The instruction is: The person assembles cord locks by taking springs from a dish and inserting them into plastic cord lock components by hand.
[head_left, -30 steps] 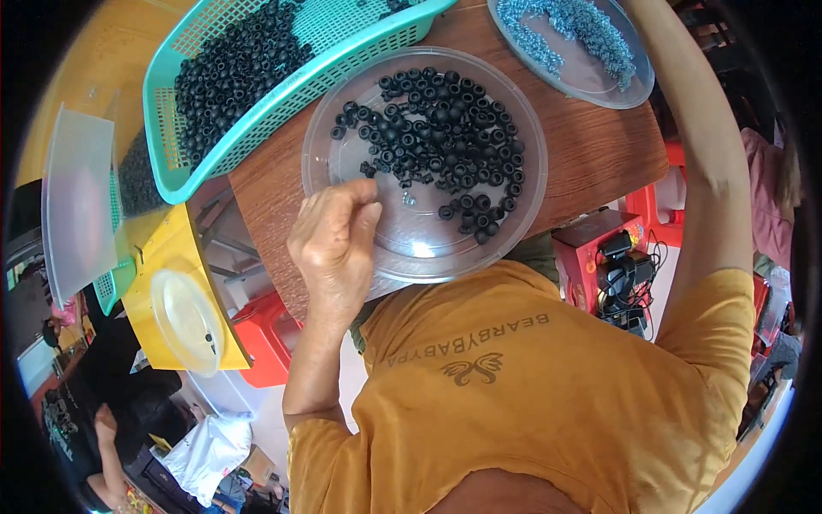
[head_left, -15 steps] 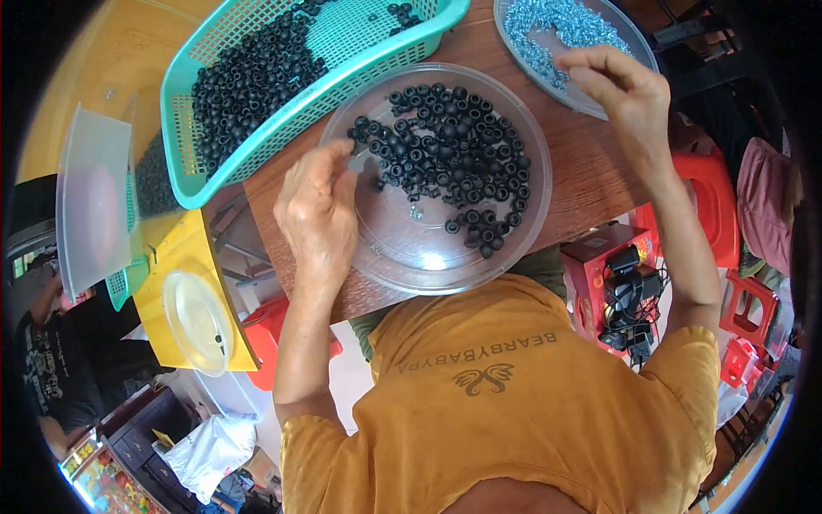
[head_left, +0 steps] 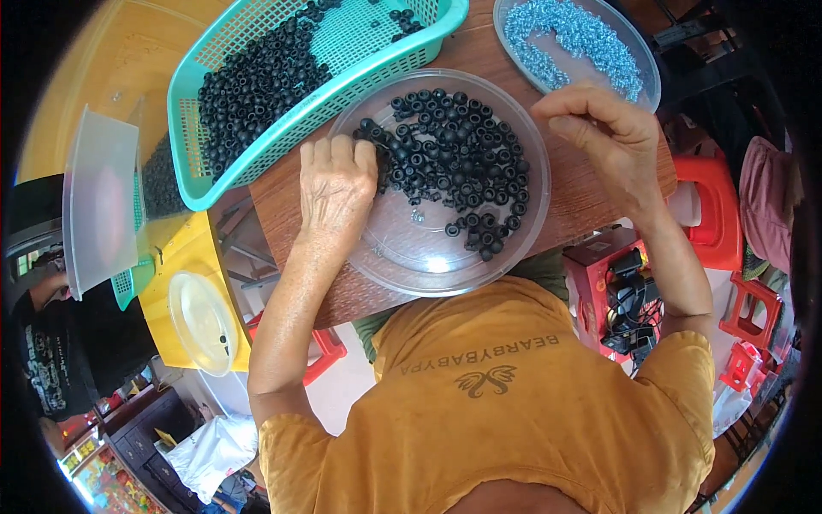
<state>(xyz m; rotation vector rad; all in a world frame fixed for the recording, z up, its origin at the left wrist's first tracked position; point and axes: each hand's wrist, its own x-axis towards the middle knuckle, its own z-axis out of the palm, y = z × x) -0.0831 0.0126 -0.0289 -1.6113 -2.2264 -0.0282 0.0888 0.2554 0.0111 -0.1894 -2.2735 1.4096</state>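
Note:
A round clear plastic tray [head_left: 402,278] holds many small black hollow caps [head_left: 462,163], with a few tiny clear pieces [head_left: 417,216] among them. At its left rim is my left hand [head_left: 336,184], knuckles up and fingers curled under. Its fingertips are hidden next to the nearest black caps, so what they hold cannot be made out. My right hand [head_left: 604,146] hovers between this tray and the dish of blue pieces [head_left: 591,38], thumb and forefinger closed in a pinch. Anything between those fingertips is too small to name.
A turquoise mesh basket [head_left: 257,163] of more black caps stands at the back left. The wooden table [head_left: 287,206] ends near my body. Left are a yellow table [head_left: 163,300] and a clear lid [head_left: 201,325]; red stools [head_left: 715,214] and a box of cables [head_left: 612,283] sit right.
My left hand has turned knuckles up and curled its fingers at the tray's left rim. My right hand has drawn back from the blue pieces, toward the tray and me.

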